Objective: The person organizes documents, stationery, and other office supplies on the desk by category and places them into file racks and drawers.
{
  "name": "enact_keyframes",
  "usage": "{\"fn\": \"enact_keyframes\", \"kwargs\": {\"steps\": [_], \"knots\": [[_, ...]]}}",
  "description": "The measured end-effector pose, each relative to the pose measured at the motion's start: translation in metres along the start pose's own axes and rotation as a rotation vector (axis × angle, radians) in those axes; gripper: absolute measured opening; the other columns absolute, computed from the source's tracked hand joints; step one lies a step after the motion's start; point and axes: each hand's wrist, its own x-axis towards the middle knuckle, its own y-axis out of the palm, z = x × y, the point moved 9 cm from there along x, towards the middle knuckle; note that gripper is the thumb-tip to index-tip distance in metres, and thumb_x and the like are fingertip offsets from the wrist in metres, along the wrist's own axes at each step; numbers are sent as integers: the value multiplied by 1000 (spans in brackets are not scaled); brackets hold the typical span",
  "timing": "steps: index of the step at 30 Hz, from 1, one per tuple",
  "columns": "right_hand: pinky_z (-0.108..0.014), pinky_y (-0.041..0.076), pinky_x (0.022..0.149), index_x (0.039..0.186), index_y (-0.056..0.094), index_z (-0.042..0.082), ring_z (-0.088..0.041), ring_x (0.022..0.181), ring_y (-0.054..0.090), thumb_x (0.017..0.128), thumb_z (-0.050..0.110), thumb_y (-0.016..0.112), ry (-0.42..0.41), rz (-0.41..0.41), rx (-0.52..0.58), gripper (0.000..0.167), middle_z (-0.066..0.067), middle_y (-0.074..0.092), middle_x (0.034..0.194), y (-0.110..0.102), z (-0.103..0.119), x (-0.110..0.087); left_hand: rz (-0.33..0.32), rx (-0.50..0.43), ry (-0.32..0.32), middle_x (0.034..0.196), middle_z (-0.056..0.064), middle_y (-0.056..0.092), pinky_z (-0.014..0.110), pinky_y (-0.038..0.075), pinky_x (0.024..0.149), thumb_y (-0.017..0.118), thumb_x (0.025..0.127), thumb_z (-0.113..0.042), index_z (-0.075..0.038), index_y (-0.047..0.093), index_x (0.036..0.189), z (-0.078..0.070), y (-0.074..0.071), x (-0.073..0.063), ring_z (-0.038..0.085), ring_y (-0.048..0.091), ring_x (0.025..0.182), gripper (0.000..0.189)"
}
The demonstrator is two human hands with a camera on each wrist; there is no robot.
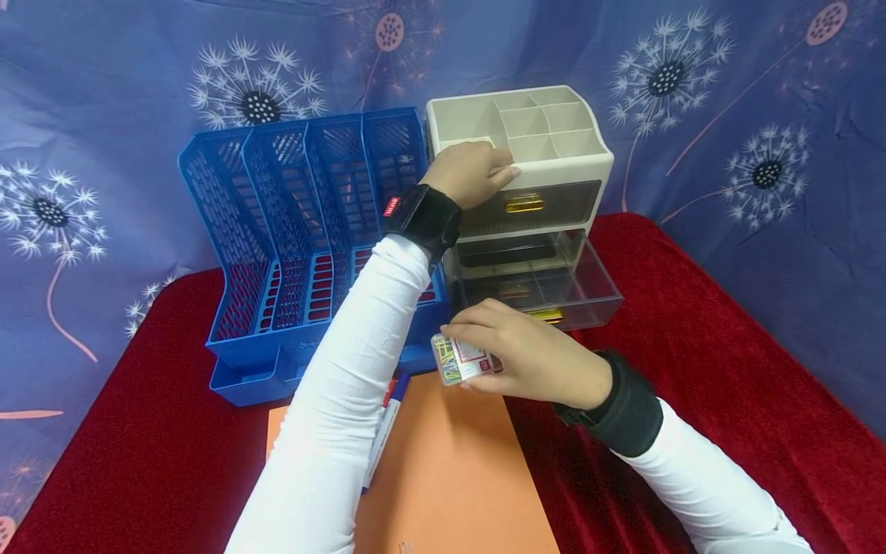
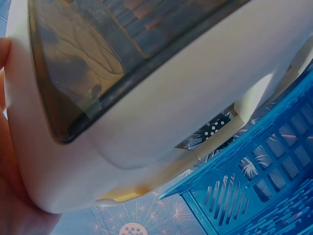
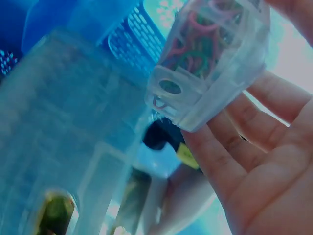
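Note:
My right hand [image 1: 526, 355] pinches a small clear plastic box [image 1: 453, 360] over the orange sheet. Colourful paper clips [image 3: 200, 41] show through its walls, and a red-and-white label covers part of it. At the upper front left of the cream desktop drawer organizer [image 1: 554, 175], my left hand [image 1: 472, 174] grips the front rim, fingers over the edge; part of its grip is hidden. The organizer's lower clear drawer [image 1: 595, 288] is pulled out, just beyond my right hand. Above it, the smoky drawer [image 1: 567, 206] with a gold handle is closed.
A blue file rack [image 1: 242, 338] stands left of the organizer. An orange sheet [image 1: 450, 462] lies in front, with markers [image 1: 384, 438] on it, partly behind my left sleeve. Red cloth [image 1: 692, 308] covers the table, and a dandelion-patterned curtain [image 1: 512, 46] hangs behind.

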Motion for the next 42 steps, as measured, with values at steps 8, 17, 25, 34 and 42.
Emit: {"fn": "enact_keyframes", "kwargs": {"steps": [8, 17, 25, 34, 42], "knots": [[-33, 51, 81, 120, 62, 2, -18, 104, 52, 73, 22, 81, 23, -102, -16, 54, -9, 60, 117, -28, -11, -7, -5, -6, -6, 98, 1, 60, 34, 40, 91, 38, 101, -40, -14, 63, 109, 1, 1, 1, 18, 57, 101, 37], [-36, 53, 73, 121, 61, 2, -21, 103, 51, 67, 12, 85, 48, -259, -54, 60, -12, 59, 116, -63, -27, -19, -7, 9, 8, 96, 2, 59, 34, 40, 90, 38, 101, -39, -13, 63, 104, 0, 0, 1, 18, 57, 100, 36], [-43, 52, 77, 123, 59, -1, -27, 109, 50, 65, 4, 85, 138, -356, -71, 64, -15, 57, 121, -76, -52, -23, -7, 19, -6, 99, 1, 61, 34, 41, 91, 38, 101, -40, -15, 64, 108, 1, 1, 0, 17, 57, 100, 36], [-47, 48, 81, 122, 59, -2, -30, 107, 51, 66, 4, 84, 210, -347, -80, 62, -18, 58, 119, -66, -84, -20, 2, 35, -14, 109, 2, 63, 34, 40, 95, 37, 101, -40, -16, 62, 116, 1, 3, -1, 18, 57, 108, 38], [-48, 46, 83, 121, 59, -4, -33, 107, 52, 68, 7, 84, 253, -327, -71, 60, -20, 58, 119, -57, -105, -16, 4, 40, -10, 109, 2, 63, 33, 40, 95, 37, 101, -40, -17, 62, 119, 0, 2, -1, 17, 57, 107, 39]]}}
